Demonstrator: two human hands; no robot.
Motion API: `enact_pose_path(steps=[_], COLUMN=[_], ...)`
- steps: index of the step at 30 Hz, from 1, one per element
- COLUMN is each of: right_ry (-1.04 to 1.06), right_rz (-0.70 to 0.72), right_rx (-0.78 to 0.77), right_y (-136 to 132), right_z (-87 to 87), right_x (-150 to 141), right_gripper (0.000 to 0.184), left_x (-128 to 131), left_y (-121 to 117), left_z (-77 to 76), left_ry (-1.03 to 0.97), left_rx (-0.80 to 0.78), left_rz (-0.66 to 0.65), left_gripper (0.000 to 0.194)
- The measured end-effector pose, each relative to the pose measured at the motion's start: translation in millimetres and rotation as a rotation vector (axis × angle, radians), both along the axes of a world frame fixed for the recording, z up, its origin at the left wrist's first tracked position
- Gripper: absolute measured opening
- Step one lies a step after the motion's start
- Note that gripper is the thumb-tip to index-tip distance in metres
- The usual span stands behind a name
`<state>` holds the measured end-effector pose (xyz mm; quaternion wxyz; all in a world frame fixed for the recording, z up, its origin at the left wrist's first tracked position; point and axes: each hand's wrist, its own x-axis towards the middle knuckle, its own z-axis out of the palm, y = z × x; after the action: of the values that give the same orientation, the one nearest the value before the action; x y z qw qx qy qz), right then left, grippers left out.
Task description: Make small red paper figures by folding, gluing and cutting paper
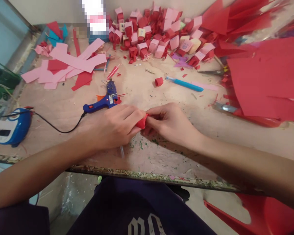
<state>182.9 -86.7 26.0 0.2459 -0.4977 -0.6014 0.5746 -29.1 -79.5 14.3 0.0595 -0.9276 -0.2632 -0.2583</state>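
Between my two hands, above the front half of the table, is a small folded red paper piece (141,122). My left hand (121,124) is closed on its left side, with the thumb below and the fingers over the top. My right hand (168,122) pinches its right edge between thumb and forefinger; the remaining fingers curl underneath. Most of the piece is hidden by the fingers. Just beyond my left hand lies a blue hot glue gun (100,103) with a red switch. A single small red paper box (159,81) sits farther back.
Many red and pink paper boxes (154,45) are heaped at the back. Pink paper strips (71,62) lie at left, near a blue-and-white power strip (14,127). A blue cutter (185,84), scissors (212,72) and red paper sheets (267,78) are at right. The glue gun's cord (61,131) runs left.
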Motion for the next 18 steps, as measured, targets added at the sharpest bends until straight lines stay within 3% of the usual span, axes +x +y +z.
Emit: enact_pose_path(steps=[4,18], right_ry=[-0.034,0.011], right_rz=[-0.051,-0.086], right_rx=[0.067,0.041], right_y=[-1.8,-3.0], right_z=[-0.7,6.6], right_x=[-3.5,5.3], right_gripper=[0.027,0.023], left_x=[2.7,-3.4], left_y=[-1.1,1.6], left_z=[-0.6,-4.0], left_ry=[-0.016,-0.051], left_rx=[0.007,-0.017], left_rz=[0.009,0.057], left_gripper=[0.004,0.009])
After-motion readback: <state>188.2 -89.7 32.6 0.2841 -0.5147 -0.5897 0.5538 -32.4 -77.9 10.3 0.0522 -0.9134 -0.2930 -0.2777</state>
